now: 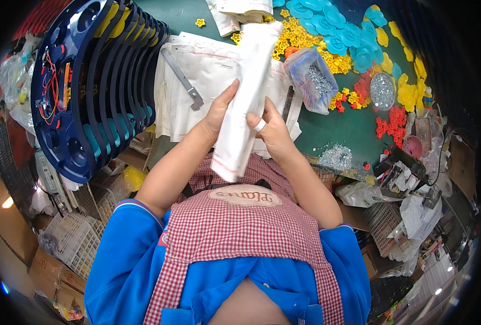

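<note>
My left hand (221,111) grips a long folded white paper or bag (239,138) along its left side. My right hand (267,127) holds the same folded piece from the right; a white band circles one digit. The piece stands at a slight slant over my checked apron (235,227). Beneath and beyond it lies a stack of white paper pieces (172,92), with a metal blade-like tool (182,76) on top at the left. A bin of small silvery parts (319,81) sits just right of the stack.
At left stand dark blue curved panels (67,135). Yellow stars (294,27), cyan discs (332,40), red pieces (395,130) and loose silvery parts (335,157) cover parts of the green table (327,130). Plastic baskets (78,238), cardboard (45,271) and bags surround me lower down.
</note>
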Action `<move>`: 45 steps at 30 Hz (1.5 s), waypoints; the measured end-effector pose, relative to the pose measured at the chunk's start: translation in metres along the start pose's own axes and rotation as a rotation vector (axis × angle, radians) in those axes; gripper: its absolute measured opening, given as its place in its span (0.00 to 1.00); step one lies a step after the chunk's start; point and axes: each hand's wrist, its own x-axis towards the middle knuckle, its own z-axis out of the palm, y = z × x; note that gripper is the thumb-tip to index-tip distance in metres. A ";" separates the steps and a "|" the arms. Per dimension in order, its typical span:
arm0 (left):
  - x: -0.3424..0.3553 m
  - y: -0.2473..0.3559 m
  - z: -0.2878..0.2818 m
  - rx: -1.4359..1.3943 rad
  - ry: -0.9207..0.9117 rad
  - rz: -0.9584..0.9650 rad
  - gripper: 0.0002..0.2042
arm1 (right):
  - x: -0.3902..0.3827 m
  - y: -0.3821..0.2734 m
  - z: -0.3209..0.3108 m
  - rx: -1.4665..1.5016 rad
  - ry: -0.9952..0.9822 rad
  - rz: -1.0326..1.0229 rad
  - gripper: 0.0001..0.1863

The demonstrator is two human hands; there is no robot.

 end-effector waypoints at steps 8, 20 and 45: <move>-0.030 0.016 0.027 0.660 0.182 -0.131 0.27 | -0.006 0.028 -0.018 -0.462 0.347 -0.270 0.19; 0.013 -0.046 -0.059 1.906 0.611 0.079 0.49 | 0.008 0.113 -0.121 -1.231 0.768 -0.109 0.23; 0.014 -0.075 -0.053 2.081 0.382 0.307 0.43 | -0.015 0.117 -0.118 -0.915 0.792 -0.010 0.07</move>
